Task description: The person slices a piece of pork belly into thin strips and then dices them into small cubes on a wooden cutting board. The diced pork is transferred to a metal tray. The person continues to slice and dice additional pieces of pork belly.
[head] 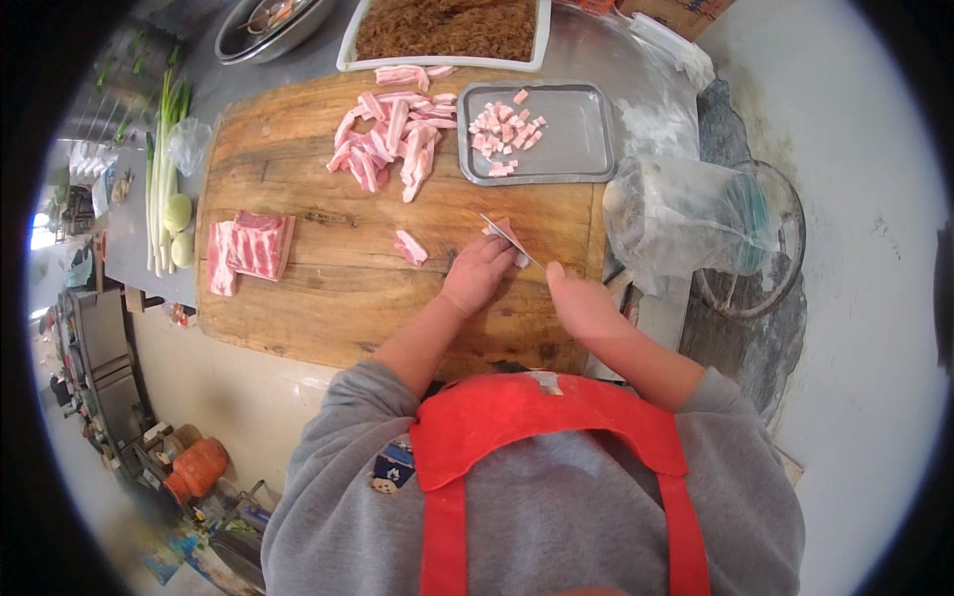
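Note:
My right hand (585, 302) grips a knife (513, 242), its blade lying across a small piece of pork (507, 229) on the wooden cutting board (320, 320). The fingers of my left hand (481, 272) press on that meat just left of the blade. A short pork piece (410, 247) lies alone to the left of my left hand. Farther back, a pile of raw pork strips (387, 134) sits beside a grey metal tray (581, 149), which holds diced pork (507, 130). Thick slabs of pork belly (257, 246) rest at the board's left.
Behind the board stand a white tub of brown shredded food (447, 33) and metal bowls (298, 33). Green onions (160, 179) and round pale vegetables (177, 213) lie left of it. A plastic-covered machine (671, 216) with a wheel (790, 246) stands at the right.

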A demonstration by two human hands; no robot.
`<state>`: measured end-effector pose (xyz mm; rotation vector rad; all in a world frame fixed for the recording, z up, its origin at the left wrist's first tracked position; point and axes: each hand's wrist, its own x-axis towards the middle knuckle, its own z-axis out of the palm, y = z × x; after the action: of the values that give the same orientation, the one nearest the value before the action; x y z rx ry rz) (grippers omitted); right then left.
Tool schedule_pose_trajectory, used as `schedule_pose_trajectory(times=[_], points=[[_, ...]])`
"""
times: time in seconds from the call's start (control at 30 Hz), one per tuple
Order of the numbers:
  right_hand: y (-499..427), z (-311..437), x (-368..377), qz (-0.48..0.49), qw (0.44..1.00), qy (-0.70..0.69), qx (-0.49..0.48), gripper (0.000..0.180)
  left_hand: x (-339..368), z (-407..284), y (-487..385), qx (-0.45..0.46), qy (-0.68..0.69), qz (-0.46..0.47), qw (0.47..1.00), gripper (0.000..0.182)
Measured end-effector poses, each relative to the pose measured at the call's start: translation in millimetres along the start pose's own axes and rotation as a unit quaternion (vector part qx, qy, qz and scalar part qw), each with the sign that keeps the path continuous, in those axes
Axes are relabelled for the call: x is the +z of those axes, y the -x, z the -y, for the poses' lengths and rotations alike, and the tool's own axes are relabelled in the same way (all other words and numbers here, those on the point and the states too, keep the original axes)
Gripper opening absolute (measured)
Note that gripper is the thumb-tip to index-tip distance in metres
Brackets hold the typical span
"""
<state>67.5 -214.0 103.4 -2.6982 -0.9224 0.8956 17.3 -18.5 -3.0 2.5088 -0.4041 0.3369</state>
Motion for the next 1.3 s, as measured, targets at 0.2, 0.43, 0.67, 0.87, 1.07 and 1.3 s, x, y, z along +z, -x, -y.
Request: schedule_pose_trajectory(times=[0.2, 0.43, 0.67, 0.87, 1.07, 1.3], points=[[-42, 14, 1, -0.054, 0.998, -0.022, -0.036, 0.014, -3, 2, -4, -0.003, 0.001, 0.001, 1.0, 0.024], [1, -16, -11, 0.032, 0.999, -0.005, 0.003, 0.013, -8, 2, 6, 0.002, 0.009, -0.027, 1.0, 0.025], [4, -8, -7, 0.025, 1.0, 0.01, -0.004, 0.011, -10, 6, 5, 0.014, -0.001, -0.01, 1.0, 0.026], [-3, -3, -11, 0.041, 0.999, 0.013, -0.008, 0.012, -4, 7, 4, 0.016, -0.007, -0.016, 1.0, 0.021], [-52, 25, -14, -0.031, 0.997, -0.028, -0.071, 0.013, -3, 3, 2, 0.008, 0.015, -0.005, 1.0, 0.019], [-23, 1, 3, -0.011, 0.999, 0.021, -0.041, 0.021, -38, -9, 19, 0.043, -0.089, 0.064, 0.993, 0.015]])
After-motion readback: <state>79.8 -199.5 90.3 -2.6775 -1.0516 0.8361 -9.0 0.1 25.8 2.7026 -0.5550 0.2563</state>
